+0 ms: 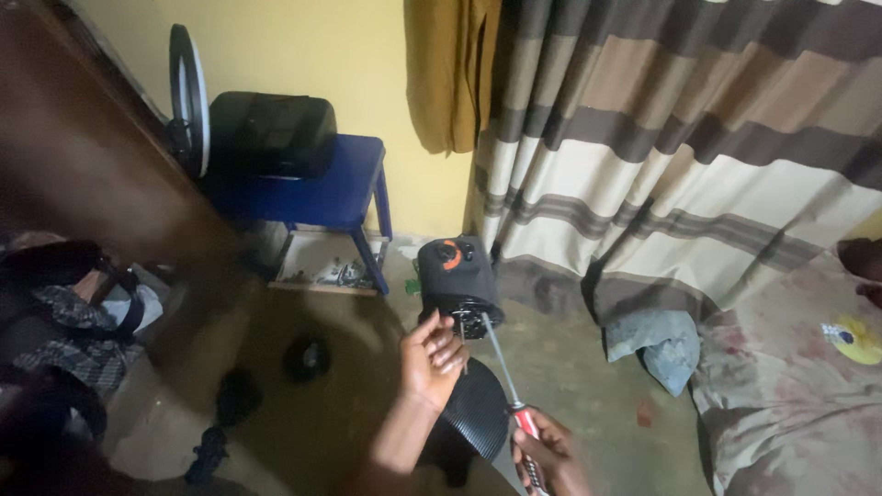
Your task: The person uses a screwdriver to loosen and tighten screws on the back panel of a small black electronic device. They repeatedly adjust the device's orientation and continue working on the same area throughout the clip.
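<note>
Down on the concrete floor (pixel 588 377), one black speaker (pixel 457 280) lies on its side, orange ring up top, open end toward the camera. Left hand (pixel 430 360) sits right at that open end, fingers curled loosely against the rim, touching it; whether they truly grip it, cannot tell. Right hand (pixel 549 455) is wrapped tight round the red handle of one screwdriver (pixel 507 386), shaft angled up with its tip in the speaker's open end. Just beneath the hands lies a black ribbed panel (pixel 478 409).

Around them: one blue chair (pixel 326 188) against the yellow wall, a black bag (pixel 271 133) on its seat, one ring light (pixel 190 96) propped beside it. Under the chair, a tray (pixel 322 266) of small parts. Striped curtain (pixel 680 147) hangs close behind the speaker. To the right, a grey cloth (pixel 657 340), then a stained mattress (pixel 799 386) with one disc (pixel 859 338) on it. Left edge is blurred, dark clutter.
</note>
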